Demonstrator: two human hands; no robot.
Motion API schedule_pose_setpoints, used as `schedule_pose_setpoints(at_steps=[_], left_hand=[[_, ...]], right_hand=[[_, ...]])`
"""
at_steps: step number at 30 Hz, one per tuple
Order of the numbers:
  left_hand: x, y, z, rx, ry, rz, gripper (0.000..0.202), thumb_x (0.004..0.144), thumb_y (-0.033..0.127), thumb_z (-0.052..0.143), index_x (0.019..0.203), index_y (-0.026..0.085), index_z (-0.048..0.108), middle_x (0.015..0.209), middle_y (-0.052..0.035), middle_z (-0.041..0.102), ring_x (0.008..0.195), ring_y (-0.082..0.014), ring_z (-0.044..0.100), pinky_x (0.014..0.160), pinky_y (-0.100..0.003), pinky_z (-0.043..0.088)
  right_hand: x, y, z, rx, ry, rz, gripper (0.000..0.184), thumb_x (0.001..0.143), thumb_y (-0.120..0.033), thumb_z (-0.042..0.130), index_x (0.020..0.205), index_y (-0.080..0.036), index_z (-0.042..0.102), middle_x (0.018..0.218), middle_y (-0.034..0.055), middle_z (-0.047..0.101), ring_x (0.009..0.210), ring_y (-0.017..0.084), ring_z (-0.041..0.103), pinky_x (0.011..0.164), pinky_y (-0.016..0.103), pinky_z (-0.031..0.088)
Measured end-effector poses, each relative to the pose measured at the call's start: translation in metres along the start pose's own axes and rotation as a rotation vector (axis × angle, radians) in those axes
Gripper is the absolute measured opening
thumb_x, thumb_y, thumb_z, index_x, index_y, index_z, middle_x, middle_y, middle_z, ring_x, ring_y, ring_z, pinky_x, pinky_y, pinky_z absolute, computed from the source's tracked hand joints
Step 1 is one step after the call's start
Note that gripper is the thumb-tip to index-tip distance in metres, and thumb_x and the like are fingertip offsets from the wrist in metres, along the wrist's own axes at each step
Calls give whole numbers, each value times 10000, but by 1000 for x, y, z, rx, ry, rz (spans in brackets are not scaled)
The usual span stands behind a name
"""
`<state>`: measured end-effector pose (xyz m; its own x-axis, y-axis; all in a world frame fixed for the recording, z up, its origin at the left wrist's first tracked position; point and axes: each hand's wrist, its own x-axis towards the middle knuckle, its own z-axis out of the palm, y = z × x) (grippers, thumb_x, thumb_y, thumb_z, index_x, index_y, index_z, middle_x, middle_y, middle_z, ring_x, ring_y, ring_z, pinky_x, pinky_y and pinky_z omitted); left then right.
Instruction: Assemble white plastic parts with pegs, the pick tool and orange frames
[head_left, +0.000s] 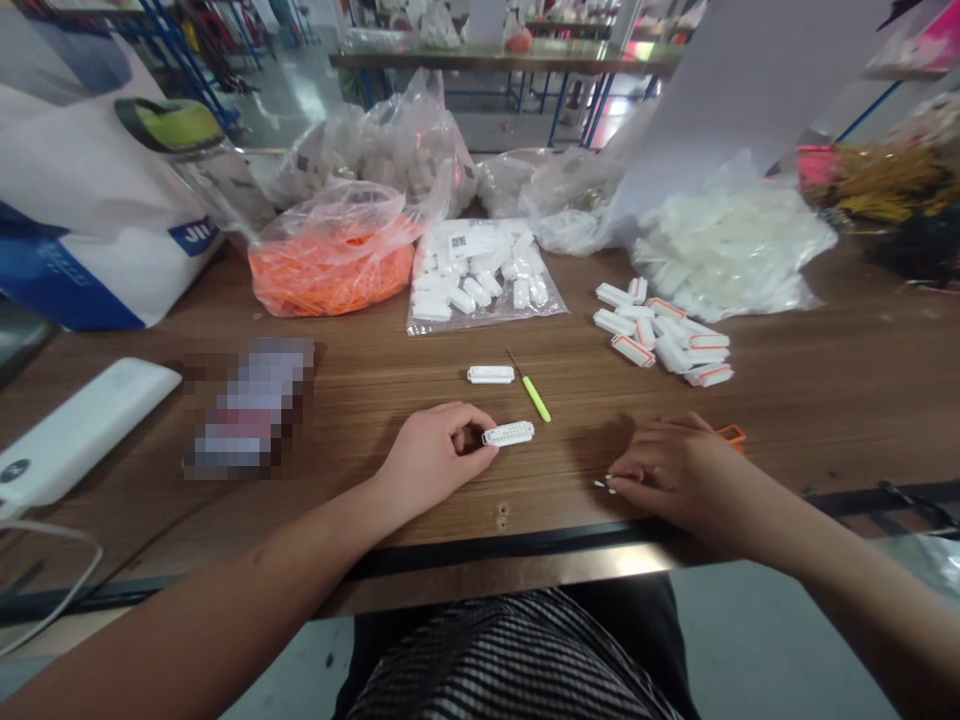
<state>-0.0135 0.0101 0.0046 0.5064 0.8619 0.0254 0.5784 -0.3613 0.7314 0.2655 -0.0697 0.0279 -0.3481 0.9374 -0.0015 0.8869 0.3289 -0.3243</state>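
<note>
Left hand (431, 450) grips white connector (508, 433), 5 o'clock just off centre; right hand (667, 465) at tiny white pieces (599, 485), 4 o'clock, can't tell if any held; likely picking-up step, next move calls for fine, steady pinch

1. The nearer connector (519, 435) is white; the farther connector (490, 375) is white too.
2. The small pieces (598, 484) are white.
3. The slim tool (536, 398) has a lime-yellow handle.
4. In the connector pile (634, 350), white bodies show, several lined with orange.
5. Orange strips (337, 265) glow through clear plastic; the flat bag's parts (474, 292) are white.
6. The tabletop (375, 385) is brown with streaky wood grain.
7. The carrier bag (112, 200) is white and blue.
8. The bottle lid (180, 125) is yellow-green and dark.
9. The checked garment (495, 650) is dark and pale.
</note>
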Motion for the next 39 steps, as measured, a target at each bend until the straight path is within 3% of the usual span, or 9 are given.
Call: schedule_pose_setpoints(at_steps=[3, 9, 13, 18, 22, 29, 33, 36, 39], left_hand=[[0, 0, 0, 4, -1, 5, 96, 755, 236, 679, 846, 216, 700, 570, 58, 496, 525, -99, 454, 540, -228, 341], [0, 0, -1, -3, -8, 22, 101, 754, 225, 677, 852, 216, 699, 568, 60, 490, 523, -100, 450, 545, -230, 350], [0, 0, -1, 8, -6, 27, 99, 758, 230, 677, 854, 213, 699, 573, 57, 497, 525, -100, 456, 543, -229, 350], [0, 0, -1, 8, -2, 28, 95, 760, 229, 679, 852, 215, 699, 577, 58, 503, 524, -98, 458, 544, -227, 351], [0, 1, -2, 15, -5, 19, 93, 762, 232, 679, 852, 221, 699, 574, 58, 501, 530, -101, 463, 547, -223, 354], [0, -1, -1, 2, -3, 28, 98, 756, 228, 683, 852, 217, 699, 578, 57, 498, 523, -100, 453, 544, -231, 355], [0, 0, -1, -3, -6, 26, 96, 754, 224, 682, 848, 215, 699, 587, 58, 502, 518, -95, 447, 541, -228, 352], [0, 0, 0, -15, -6, 12, 103, 751, 221, 685, 852, 215, 703, 590, 58, 497, 514, -92, 439, 535, -226, 347], [-1, -1, 1, -25, -4, 3, 104, 757, 235, 683, 856, 216, 705, 596, 57, 502, 514, -90, 433, 531, -224, 344]], right_hand=[[3, -3, 3, -49, -14, -17, 208, 805, -214, 572, 597, -222, 583, 581, -38, 607, 603, 146, 549, 688, 346, 303], [15, 0, 9, -188, 212, -38, 267, 872, -211, 518, 639, -209, 648, 624, 19, 648, 676, 187, 597, 734, 367, 310], [15, -4, 9, -243, 185, -78, 310, 906, -230, 489, 666, -201, 684, 645, 39, 670, 708, 207, 618, 759, 380, 323], [11, 4, 8, -50, 167, 47, 282, 907, -284, 497, 724, -221, 702, 660, 4, 695, 645, 170, 619, 727, 355, 342], [13, 10, 10, 48, 131, 185, 281, 873, -318, 547, 648, -234, 692, 619, -6, 693, 587, 171, 609, 666, 334, 376], [14, -1, 16, 79, 146, 290, 239, 811, -300, 581, 607, -240, 688, 601, -5, 698, 589, 188, 637, 613, 323, 416], [17, -5, 14, 232, 130, 400, 152, 758, -271, 616, 639, -232, 703, 594, -8, 699, 526, 171, 618, 537, 300, 416], [27, -15, 9, 368, 185, 364, 145, 770, -284, 621, 658, -232, 697, 631, -8, 708, 550, 159, 616, 537, 284, 427], [44, -31, 6, 413, 224, 197, 166, 799, -292, 622, 656, -230, 681, 626, -12, 679, 595, 147, 591, 619, 287, 442]])
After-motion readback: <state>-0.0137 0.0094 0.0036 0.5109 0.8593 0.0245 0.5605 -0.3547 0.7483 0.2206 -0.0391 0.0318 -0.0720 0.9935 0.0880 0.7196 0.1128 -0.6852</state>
